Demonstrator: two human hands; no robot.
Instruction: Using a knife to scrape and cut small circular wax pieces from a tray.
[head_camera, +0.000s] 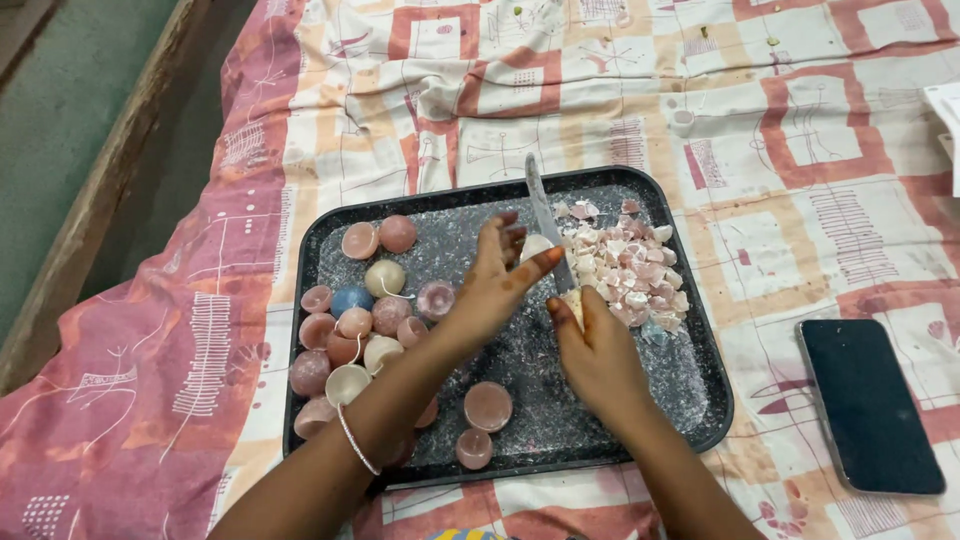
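Note:
A dark speckled tray lies on a patterned cloth. My right hand grips the handle of a knife, blade pointing away over the tray. My left hand pinches a small pale wax piece against the blade. A heap of chopped pink and white wax bits lies just right of the blade. Several round wax candles, pink, cream and one blue, fill the tray's left side. A thin bangle sits on my left wrist.
A black phone lies face up on the cloth at the right. A small white cap sits beyond the tray. A wooden edge and grey floor border the cloth at left. White paper shows at the far right.

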